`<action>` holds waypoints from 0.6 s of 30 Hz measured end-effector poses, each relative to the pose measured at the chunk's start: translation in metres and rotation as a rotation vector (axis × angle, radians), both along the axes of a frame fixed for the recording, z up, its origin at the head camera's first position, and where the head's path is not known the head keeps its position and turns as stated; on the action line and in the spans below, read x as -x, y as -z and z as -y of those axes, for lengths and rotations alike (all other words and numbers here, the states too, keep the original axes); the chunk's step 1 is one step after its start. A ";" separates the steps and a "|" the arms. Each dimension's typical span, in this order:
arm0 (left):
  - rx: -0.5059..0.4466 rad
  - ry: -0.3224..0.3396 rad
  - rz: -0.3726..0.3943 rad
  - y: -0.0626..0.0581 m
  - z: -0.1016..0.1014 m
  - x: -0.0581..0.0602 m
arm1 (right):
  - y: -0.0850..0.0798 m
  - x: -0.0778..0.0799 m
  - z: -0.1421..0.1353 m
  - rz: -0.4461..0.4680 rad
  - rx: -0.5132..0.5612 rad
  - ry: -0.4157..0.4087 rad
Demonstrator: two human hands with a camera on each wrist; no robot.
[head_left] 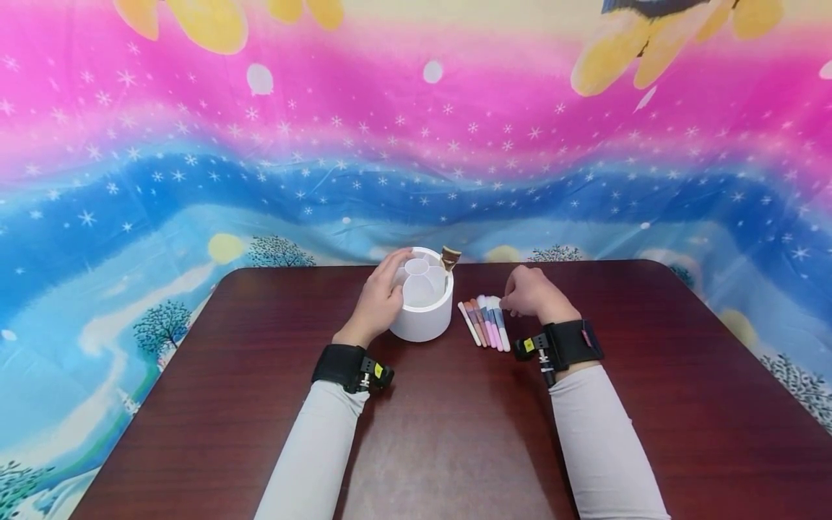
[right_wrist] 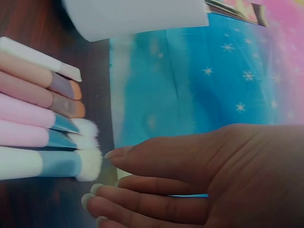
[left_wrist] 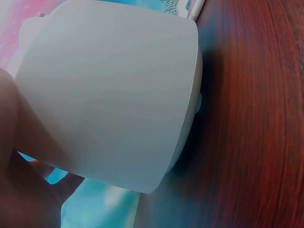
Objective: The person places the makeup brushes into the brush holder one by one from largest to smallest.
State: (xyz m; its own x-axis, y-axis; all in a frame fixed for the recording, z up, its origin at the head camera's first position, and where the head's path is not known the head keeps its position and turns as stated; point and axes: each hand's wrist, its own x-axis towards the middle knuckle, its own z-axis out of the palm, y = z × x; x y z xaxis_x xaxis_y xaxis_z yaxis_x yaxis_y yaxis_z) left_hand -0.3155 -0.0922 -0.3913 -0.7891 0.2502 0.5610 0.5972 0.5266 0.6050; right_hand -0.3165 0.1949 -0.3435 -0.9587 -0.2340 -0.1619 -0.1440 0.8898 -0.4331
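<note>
Brush [right_wrist: 59,164] with white handle and blue-grey ferrule: closest of the row to the right hand [head_left: 534,292], so judged to be the pick in this step. It lies flat on the surface [head_left: 429,433], bristle end just beside the right thumb tip, handle running away beyond the fingertips; no clear contact seen. Right fingers: nothing held, thumb and fingertips narrowly parted, fingers fairly straight in the right wrist view. Technique, as judged: bring thumb and fingers past the bristles and pinch the ferrule or upper handle, since soft bristles would likely bend and slip. Two pink brushes [right_wrist: 23,134] lie close alongside on the far side of it from the fingers, so a slim pinch and a straight lift should avoid dragging them or fanning the row. Farther from the fingers again: two orange-tipped brushes [right_wrist: 26,90], then a slim white brush [right_wrist: 31,52] at the row's other end. White container [head_left: 422,328] sits across the row from the right fingers, compartments facing up. Left hand [head_left: 380,300] holds it at the side, fingers by the rim and thumb on the near side; worth keeping this hold light but firm so that the container does not turn or shift. Brown-topped item [head_left: 450,258] stands in it, on the side away from the left fingers; number of pieces there cannot be told.
</note>
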 end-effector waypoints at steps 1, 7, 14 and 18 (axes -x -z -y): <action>0.000 0.000 -0.001 0.000 0.000 0.000 | 0.001 0.000 0.001 0.010 0.002 0.001; -0.003 0.001 -0.002 0.001 0.000 0.001 | 0.007 0.000 0.003 0.038 0.007 -0.002; -0.004 0.000 -0.003 0.001 0.000 0.001 | 0.016 0.001 0.008 0.068 0.012 0.020; -0.005 -0.001 -0.006 0.001 0.000 0.001 | 0.019 0.002 0.008 0.064 0.001 0.038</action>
State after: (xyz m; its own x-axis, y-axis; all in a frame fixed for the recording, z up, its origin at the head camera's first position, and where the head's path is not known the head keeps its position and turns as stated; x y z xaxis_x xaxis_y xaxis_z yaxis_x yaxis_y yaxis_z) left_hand -0.3163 -0.0922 -0.3922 -0.7861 0.2465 0.5668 0.6001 0.5240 0.6044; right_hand -0.3187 0.1865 -0.3627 -0.9545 -0.1981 -0.2230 -0.0825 0.8938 -0.4408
